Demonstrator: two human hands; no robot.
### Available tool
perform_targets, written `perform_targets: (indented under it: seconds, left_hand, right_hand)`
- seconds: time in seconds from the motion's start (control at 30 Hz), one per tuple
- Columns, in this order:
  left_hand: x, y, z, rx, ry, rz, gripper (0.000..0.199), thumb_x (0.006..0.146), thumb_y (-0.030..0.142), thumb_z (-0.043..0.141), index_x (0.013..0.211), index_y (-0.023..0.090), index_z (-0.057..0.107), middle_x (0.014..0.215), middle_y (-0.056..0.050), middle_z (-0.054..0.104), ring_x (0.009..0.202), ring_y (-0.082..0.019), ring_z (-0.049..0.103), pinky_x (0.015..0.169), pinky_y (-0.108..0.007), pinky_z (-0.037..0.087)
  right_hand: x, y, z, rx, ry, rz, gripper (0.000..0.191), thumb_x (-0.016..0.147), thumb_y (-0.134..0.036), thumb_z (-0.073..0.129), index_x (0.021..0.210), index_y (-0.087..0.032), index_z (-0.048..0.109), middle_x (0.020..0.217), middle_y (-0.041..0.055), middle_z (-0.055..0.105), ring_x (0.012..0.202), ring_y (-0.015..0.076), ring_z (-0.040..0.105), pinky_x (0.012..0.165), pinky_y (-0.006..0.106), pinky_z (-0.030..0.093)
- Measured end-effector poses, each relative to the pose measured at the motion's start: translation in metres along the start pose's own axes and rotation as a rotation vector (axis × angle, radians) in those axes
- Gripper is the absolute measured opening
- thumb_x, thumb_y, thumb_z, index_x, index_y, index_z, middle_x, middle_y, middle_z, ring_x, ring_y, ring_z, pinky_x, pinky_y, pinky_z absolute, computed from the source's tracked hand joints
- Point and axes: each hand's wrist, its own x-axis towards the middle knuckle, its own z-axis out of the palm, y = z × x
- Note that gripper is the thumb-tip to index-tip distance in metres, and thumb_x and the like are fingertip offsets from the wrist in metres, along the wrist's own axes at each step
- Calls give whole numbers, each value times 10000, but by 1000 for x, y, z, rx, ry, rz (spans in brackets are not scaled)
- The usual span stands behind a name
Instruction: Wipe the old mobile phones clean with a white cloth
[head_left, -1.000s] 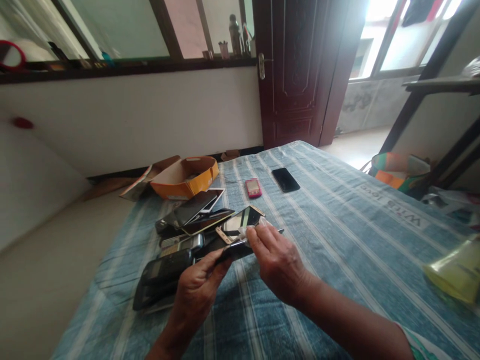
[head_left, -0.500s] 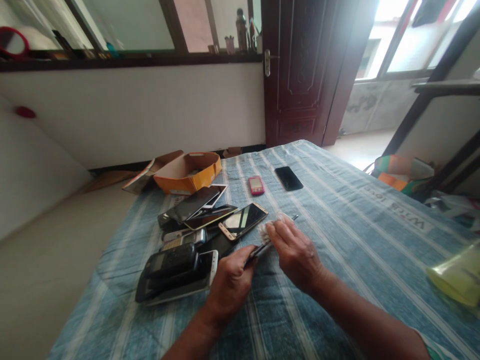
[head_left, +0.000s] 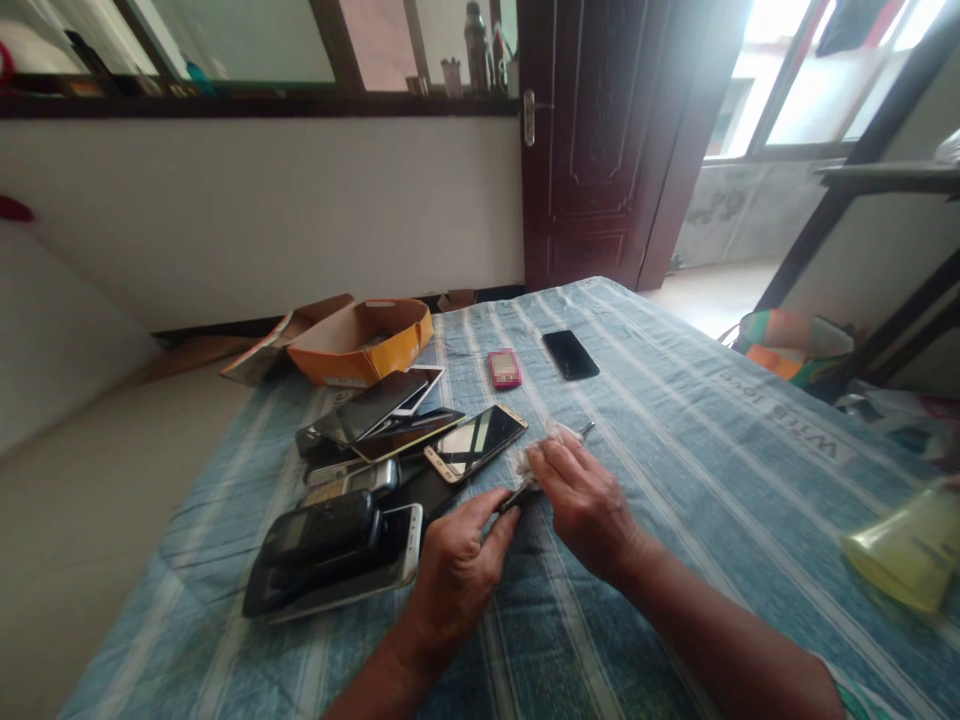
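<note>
Thin phone [head_left: 519, 496] edge-on, just nearer you than the gold phone [head_left: 478, 443] — your left hand [head_left: 463, 552] grips its near end, your right hand [head_left: 583, 500] clasps a crumpled tissue [head_left: 525, 461] against it. Beyond the gold phone lie a pink phone [head_left: 504, 369] and, farther right, a black phone [head_left: 571, 355].

Slim dark device [head_left: 520, 495] (tilted), crumpled whitish wad [head_left: 523, 464]

From my remote seat, I see the heap of phones [head_left: 379, 407] on the cloth's [head_left: 690, 500] left side, nearer than the box [head_left: 341, 370]. Right of the box lies a handset [head_left: 505, 370], with another phone [head_left: 571, 355] farther right. The door [head_left: 600, 180] stands beyond the cloth's far edge.
</note>
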Motion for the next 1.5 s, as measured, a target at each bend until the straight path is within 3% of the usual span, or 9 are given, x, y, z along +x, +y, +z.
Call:
perform_targets:
  seconds: [0.17, 0.3, 0.53, 0.67, 0.97, 1.1, 1.23, 1.5]
  left_hand:
    - [-3, 2, 1, 97, 61, 167, 178, 905, 221, 503, 910, 170, 673, 790, -53, 740, 690, -175, 712, 649, -246, 570]
    - [-3, 4, 2, 150, 65, 231, 222, 928, 205, 450, 794, 175, 625, 681, -34, 696, 605, -153, 681, 574, -227, 544]
    - [-8, 9, 9, 234, 129, 356, 145, 926, 186, 468, 926, 141, 606, 733, -53, 714, 626, -170, 683, 601, -267, 548]
    - [-8, 13, 11, 238, 126, 376, 147, 924, 170, 456, 925, 132, 598, 720, -55, 708, 604, -172, 674, 571, -273, 534]
    - [-9, 13, 13, 253, 91, 329, 165, 920, 182, 454, 860, 147, 604, 657, -44, 683, 570, -172, 658, 544, -267, 507]
    - [-7, 12, 13, 251, 95, 318, 174, 920, 187, 458, 831, 150, 602, 662, -47, 686, 580, -179, 664, 553, -276, 517]
    - [-6, 12, 13, 254, 94, 327, 189, 928, 193, 443, 849, 139, 606, 672, -51, 688, 578, -180, 662, 546, -282, 516]
    - [-6, 11, 13, 246, 59, 295, 235, 920, 160, 417, 750, 168, 579, 613, -24, 639, 562, -166, 635, 551, -267, 494]
  right_hand:
    - [-5, -16, -4, 117, -26, -34, 306, 940, -68, 374, 1098, -86, 636, 986, 128, 667, 1097, 244, 592, 1010, 430, 481]
    - [-13, -24, -9, 136, -55, -92, 310, 919, -53, 417, 1159, -41, 614, 1074, 165, 661, 1183, 292, 550, 993, 444, 505]
    - [-28, 13, -19, 61, -59, -82, 334, 902, -17, 428, 1170, -49, 625, 1118, 182, 662, 1239, 305, 517, 1010, 468, 495]
    - [-32, 30, -18, 39, -38, -49, 359, 899, -11, 420, 1178, -85, 634, 1148, 179, 659, 1238, 295, 521, 1007, 476, 496]
    - [-25, 32, -29, 197, 62, 161, 339, 909, -66, 429, 1058, -185, 708, 1055, 115, 706, 1050, 227, 656, 939, 415, 545]
    - [-25, 40, -30, 113, 95, 108, 356, 903, -53, 421, 1065, -184, 709, 1068, 132, 700, 1081, 252, 638, 956, 462, 527]
    - [-29, 37, -26, 116, 38, 57, 385, 891, -15, 402, 1103, -158, 690, 1092, 144, 689, 1157, 272, 591, 977, 473, 516]
    - [-29, -4, -30, 220, -21, -55, 405, 872, 27, 406, 1161, -130, 644, 1142, 151, 672, 1216, 277, 543, 984, 496, 512]
